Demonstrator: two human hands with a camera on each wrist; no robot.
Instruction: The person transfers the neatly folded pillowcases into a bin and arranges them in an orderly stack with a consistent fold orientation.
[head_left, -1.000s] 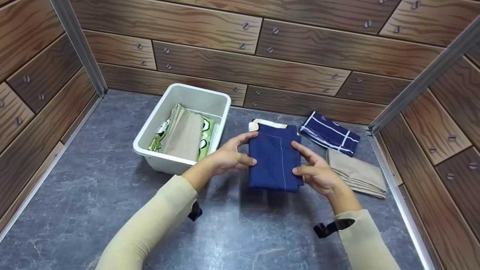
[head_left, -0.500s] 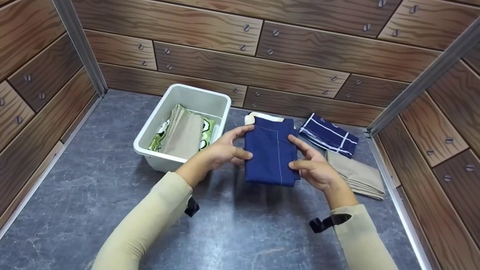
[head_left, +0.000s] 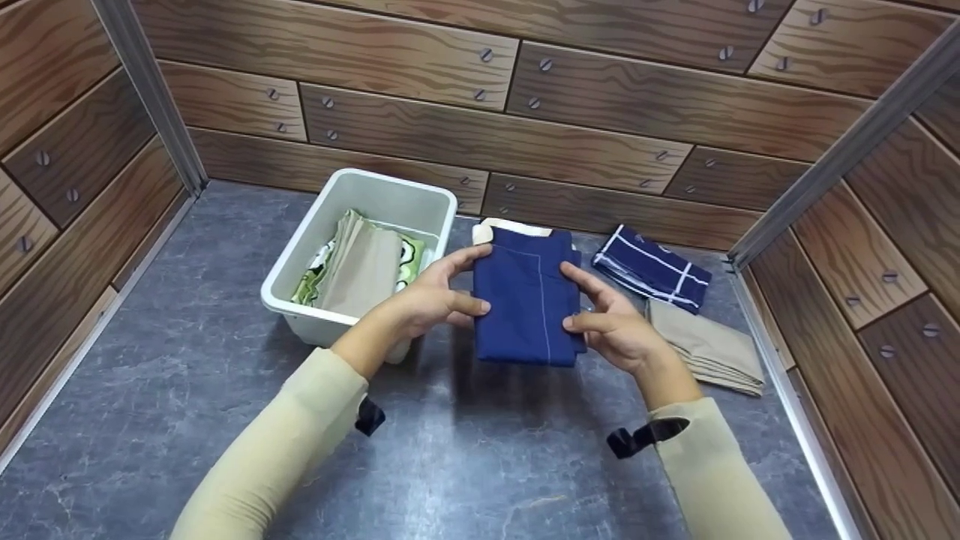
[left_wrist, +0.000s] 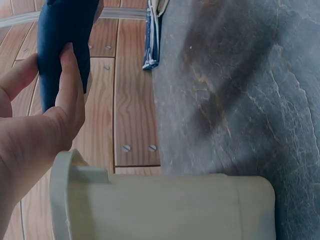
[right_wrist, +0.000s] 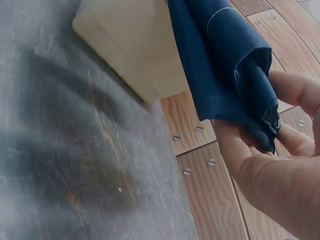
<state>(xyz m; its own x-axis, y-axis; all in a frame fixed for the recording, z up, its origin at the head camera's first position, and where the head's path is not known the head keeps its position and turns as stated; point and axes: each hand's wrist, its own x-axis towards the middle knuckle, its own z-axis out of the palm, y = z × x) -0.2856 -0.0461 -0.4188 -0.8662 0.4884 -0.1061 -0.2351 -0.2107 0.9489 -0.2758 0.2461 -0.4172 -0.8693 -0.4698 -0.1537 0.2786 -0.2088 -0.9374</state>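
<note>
The folded navy-blue rectangular cloth has slid left and a little upward since the earlier frame, nearer the middle, with the left hand and right hand travelling along with it.

Brown wood-plank-patterned walls fill the top and both sides. Below them spreads a dark grey, marble-veined desk, running down to the bottom edge. Left of centre stands a deep, pale grey plastic bin; in it a plain beige folded cloth lies over a green cloth with black and white patterning.

The navy-blue cloth hangs above the desk at the centre, its shadow beneath, a cream strip showing at its upper end. Each hand pinches one side edge, the fingers parted from the thumb only by the cloth's thickness.

Right of centre, a second beige folded cloth rests on the desk, and just above it in the frame sits a smaller navy cloth with white lines. Smallest is the black mount at the right sleeve's cuff.
</note>
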